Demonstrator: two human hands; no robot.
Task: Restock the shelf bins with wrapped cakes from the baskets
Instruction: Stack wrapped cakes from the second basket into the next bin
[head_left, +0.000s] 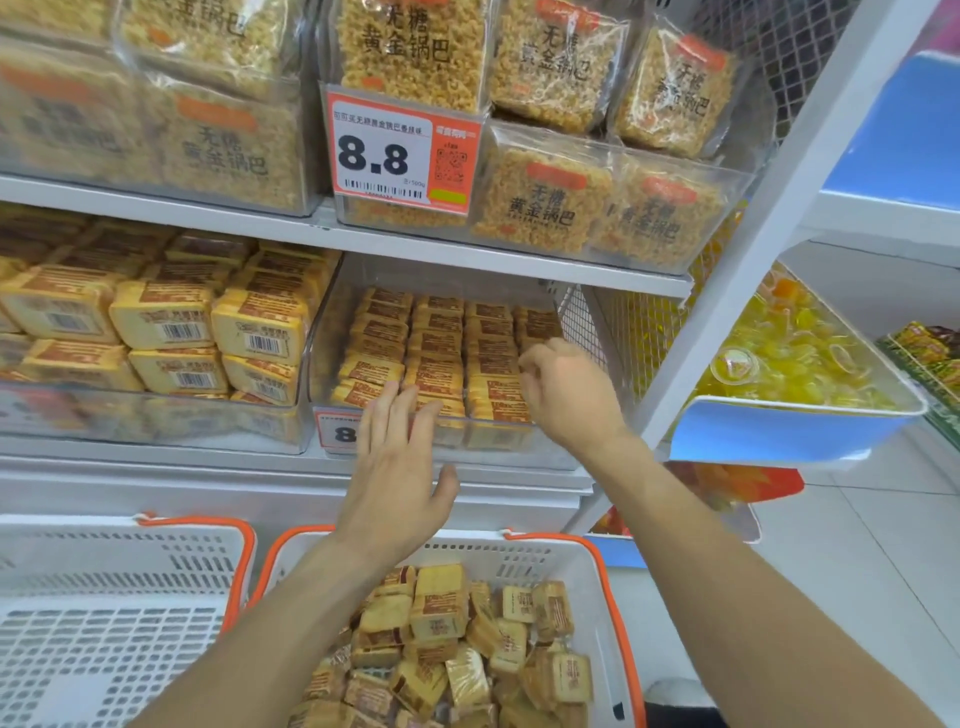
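A clear shelf bin (332, 332) on the middle shelf holds neat rows of yellow-and-brown wrapped cakes (436, 343). My left hand (395, 467) is flat with straight fingers against the bin's front edge, covering part of its price tag. My right hand (566, 389) reaches into the bin at its right side, fingers curled down onto the cakes there; whether it holds one is hidden. Below, a white basket with an orange rim (618, 597) holds several loose wrapped cakes (441, 608).
A second white basket (104, 597) stands at the left with no cakes visible in it. A neighbouring bin (156, 332) of larger yellow packs sits left of mine. Rice-cracker packs (545, 202) fill the shelf above. A blue tub (779, 431) of yellow jellies stands at the right.
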